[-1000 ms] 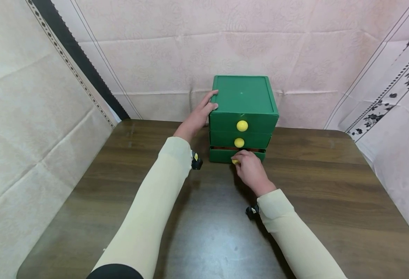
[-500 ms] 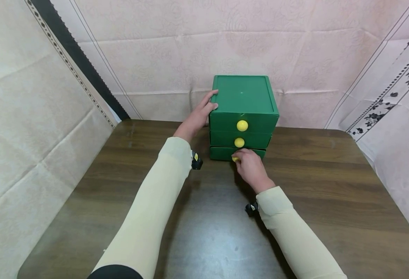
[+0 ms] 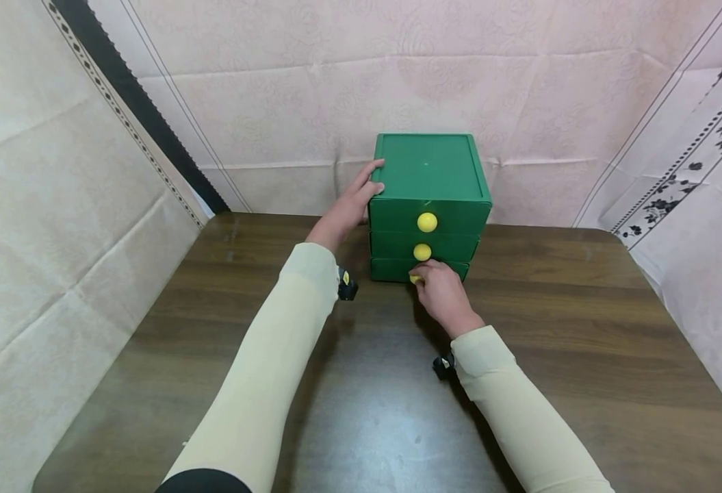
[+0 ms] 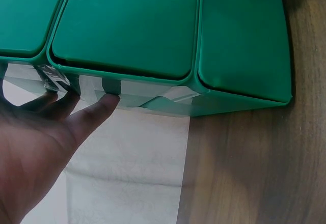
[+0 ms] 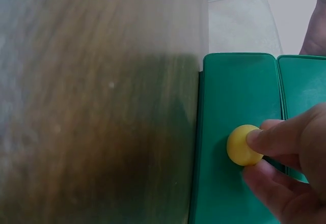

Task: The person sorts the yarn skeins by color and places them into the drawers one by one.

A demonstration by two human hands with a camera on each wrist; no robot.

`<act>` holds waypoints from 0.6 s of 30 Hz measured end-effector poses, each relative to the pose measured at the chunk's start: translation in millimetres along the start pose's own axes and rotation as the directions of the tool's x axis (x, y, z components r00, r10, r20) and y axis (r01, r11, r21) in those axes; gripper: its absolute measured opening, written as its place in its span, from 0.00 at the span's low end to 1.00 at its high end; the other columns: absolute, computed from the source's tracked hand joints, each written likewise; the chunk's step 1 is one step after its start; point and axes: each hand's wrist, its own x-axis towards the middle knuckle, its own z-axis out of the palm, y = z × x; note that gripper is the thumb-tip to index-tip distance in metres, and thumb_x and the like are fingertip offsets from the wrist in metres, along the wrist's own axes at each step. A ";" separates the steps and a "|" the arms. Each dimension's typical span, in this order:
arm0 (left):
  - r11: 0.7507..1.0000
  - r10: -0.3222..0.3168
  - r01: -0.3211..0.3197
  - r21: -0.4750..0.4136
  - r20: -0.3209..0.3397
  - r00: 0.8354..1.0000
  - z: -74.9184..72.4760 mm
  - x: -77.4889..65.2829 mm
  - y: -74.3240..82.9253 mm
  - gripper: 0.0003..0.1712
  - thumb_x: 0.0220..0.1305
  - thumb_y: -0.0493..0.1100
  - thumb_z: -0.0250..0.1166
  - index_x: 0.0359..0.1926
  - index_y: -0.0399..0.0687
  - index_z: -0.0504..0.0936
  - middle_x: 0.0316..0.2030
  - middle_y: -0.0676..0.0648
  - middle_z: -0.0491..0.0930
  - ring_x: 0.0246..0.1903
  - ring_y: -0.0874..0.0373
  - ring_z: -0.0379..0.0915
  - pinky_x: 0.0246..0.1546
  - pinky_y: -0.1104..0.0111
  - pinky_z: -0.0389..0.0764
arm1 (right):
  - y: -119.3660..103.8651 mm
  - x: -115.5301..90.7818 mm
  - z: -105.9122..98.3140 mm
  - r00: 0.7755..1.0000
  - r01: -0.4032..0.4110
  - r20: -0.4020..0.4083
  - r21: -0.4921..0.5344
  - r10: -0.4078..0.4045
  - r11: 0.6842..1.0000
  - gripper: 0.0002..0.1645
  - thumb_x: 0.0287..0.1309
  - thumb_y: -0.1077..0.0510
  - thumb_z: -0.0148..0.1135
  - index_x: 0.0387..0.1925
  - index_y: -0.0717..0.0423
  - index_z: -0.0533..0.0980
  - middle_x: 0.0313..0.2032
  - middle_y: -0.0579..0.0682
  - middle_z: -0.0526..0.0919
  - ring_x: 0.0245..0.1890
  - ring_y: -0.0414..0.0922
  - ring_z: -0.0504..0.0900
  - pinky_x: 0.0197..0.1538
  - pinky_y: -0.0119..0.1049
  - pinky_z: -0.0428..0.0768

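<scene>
A green cabinet (image 3: 430, 168) with three stacked drawers and round yellow knobs stands at the back of the table. My left hand (image 3: 350, 209) rests against its left side, fingers spread near the top edge. In the left wrist view, fingertips (image 4: 109, 100) touch the taped side wall. With thumb and fingers, my right hand (image 3: 443, 296) pinches the yellow knob (image 5: 243, 145) of the bottom drawer (image 3: 388, 270). That drawer sits flush with the two above it. The middle drawer's knob (image 3: 422, 252) and the top drawer's knob (image 3: 427, 222) are untouched.
The brown wooden table (image 3: 361, 383) extends in front of the cabinet and to both sides. A pale patterned cloth (image 3: 311, 89) hangs right behind it, with more cloth at the left and right.
The bottom drawer has slid inward from slightly pulled out to closed, the right hand moving forward with its knob. The left hand has stayed in place.
</scene>
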 end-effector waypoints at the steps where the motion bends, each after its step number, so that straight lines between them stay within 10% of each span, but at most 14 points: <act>1: 1.000 -0.001 0.001 0.003 -0.001 1.000 0.1 0.2 -0.4 0.30 0.69 0.58 0.46 0.70 0.86 0.53 0.76 0.58 0.43 0.72 0.52 0.48 0.61 0.42 0.66 | -0.1 0.1 -0.1 1.000 -0.006 0.001 0.003 0.006 1.000 0.11 0.56 0.66 0.64 0.41 0.58 0.85 0.44 0.53 0.85 0.48 0.52 0.82 0.52 0.47 0.79; 18: 0.998 -0.058 0.057 0.026 0.041 0.997 1.5 -17.9 25.4 0.34 0.71 0.53 0.44 0.75 0.73 0.46 0.77 0.56 0.38 0.75 0.51 0.42 0.63 0.42 0.64 | -5.4 -0.1 -1.8 0.996 -0.092 0.027 0.052 0.090 0.994 0.10 0.57 0.65 0.64 0.41 0.59 0.84 0.42 0.54 0.83 0.47 0.52 0.82 0.52 0.48 0.80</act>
